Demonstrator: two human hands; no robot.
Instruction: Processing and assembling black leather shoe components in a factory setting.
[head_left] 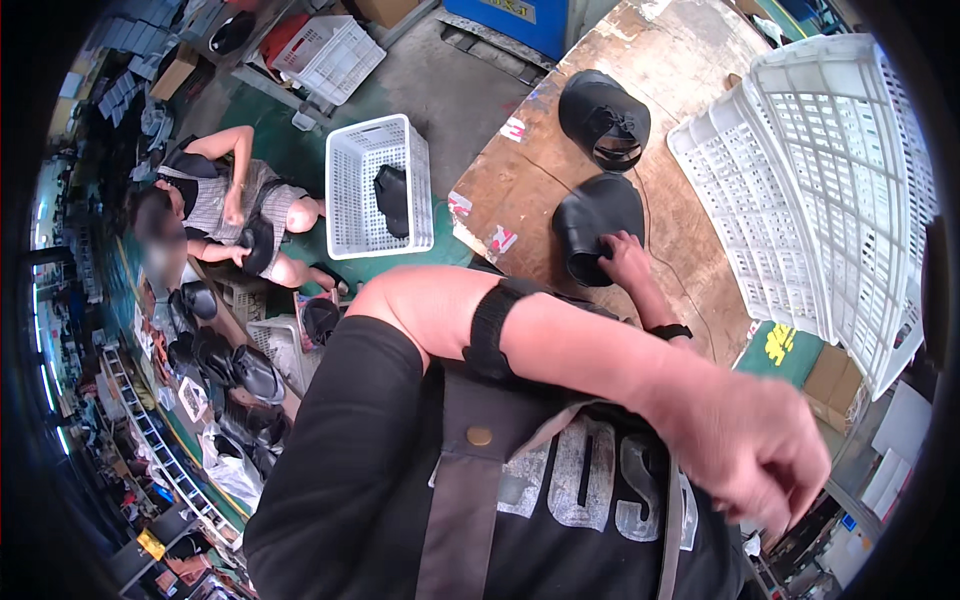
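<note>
My right hand (626, 262) is closed on the opening end of a black shoe (598, 222) that rests on the worn wooden tabletop (540, 145). Just beyond it lies a second black shoe (603, 118), with laces showing across its front. My left arm crosses in front of my body toward the right. At its end, my left hand (750, 455) hangs in the air away from the shoes, fingers bent and smeared by motion. Whether that hand holds anything cannot be made out.
White plastic crates (800, 180) stand tilted along the table's right side. On the floor to the left, a white crate (337, 190) holds a black shoe (392, 200). A seated person (225, 200) handles a black shoe (260, 245). A thin cable (648, 215) crosses the tabletop.
</note>
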